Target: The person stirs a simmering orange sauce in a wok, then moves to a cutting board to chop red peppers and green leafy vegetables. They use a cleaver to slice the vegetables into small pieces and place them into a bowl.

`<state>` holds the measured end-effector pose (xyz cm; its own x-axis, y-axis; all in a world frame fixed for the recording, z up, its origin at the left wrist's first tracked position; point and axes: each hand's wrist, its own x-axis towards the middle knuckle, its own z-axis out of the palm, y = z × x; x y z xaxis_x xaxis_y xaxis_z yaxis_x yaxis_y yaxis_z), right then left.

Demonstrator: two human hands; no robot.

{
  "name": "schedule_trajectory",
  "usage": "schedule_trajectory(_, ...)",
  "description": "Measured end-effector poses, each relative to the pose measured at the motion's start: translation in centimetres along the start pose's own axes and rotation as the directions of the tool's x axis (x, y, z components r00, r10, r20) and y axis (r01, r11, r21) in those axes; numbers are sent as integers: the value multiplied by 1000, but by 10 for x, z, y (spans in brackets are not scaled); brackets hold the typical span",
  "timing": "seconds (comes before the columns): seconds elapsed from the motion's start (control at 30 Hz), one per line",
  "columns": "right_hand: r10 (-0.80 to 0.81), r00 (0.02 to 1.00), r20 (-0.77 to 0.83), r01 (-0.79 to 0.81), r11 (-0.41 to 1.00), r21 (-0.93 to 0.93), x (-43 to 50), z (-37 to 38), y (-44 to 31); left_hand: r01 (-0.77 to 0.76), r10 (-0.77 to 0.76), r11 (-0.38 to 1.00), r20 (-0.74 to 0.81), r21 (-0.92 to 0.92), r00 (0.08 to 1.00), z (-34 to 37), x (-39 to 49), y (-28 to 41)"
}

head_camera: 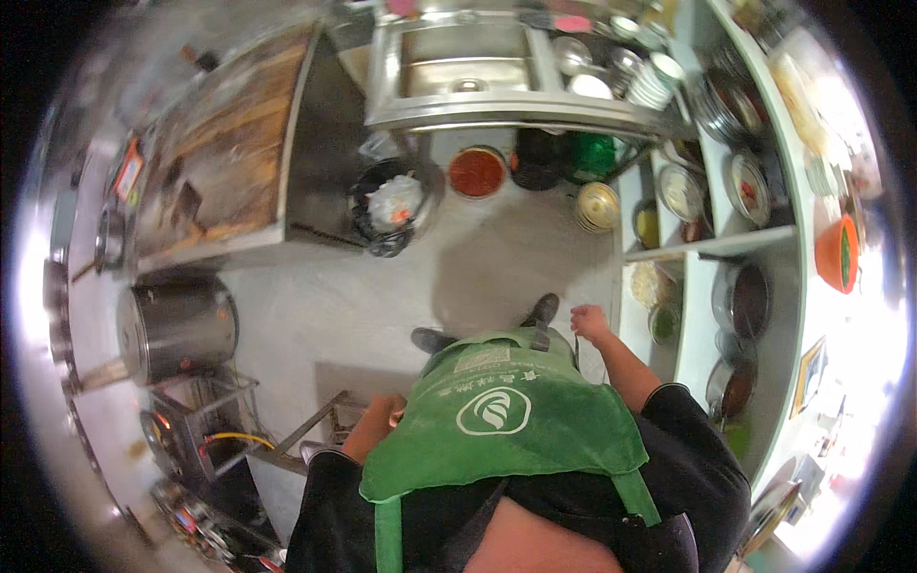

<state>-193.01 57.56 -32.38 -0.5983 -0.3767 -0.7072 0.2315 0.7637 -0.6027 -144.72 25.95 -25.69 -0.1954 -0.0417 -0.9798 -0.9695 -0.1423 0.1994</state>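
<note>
A green apron (494,422) with a white logo and writing covers my front. At its left edge is my left hand (390,410), partly hidden by the cloth, so its hold cannot be made out. My right hand (589,322) is raised out to the right of the apron, beside the shelves, with fingers curled; a thin dark strap or cord (577,351) hangs just below it, and whether the fingers grip it is unclear. My dark shoes (542,309) stand on the grey floor.
Ahead stands a steel sink (466,75) with stacked bowls (655,80) at its right. Below are a lined bin (390,208), a red-topped round container (476,172) and a cream bucket (597,206). Left: a wooden-topped table (229,143) and large steel pot (179,326). Right: shelves (716,247) holding dishes.
</note>
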Motion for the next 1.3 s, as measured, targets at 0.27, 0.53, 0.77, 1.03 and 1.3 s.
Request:
schedule_trajectory(0.27,146,831,537,482,293,-825,-29,117,-35,34,32,830,109,-556,993,-22,-17,-163)
schedule_trajectory(0.53,-68,717,694,526,707,-473,-15,267,-227,-269,176,623,-204,-734,963,-50,8,-222)
schedule_trajectory(0.77,94,679,728,440,742,-506,-17,460,-392,-662,414,637,-549,-395,726,-170,-19,-200)
schedule_trajectory(1.03,-21,313,950,930,209,-302,3,650,-477,-695,85,550,-796,-464,599,-312,-85,-202)
schedule_trajectory(1.3,59,100,993,992,76,-104,-6,777,-582,-439,-87,743,-722,-506,686,-386,-104,-227)
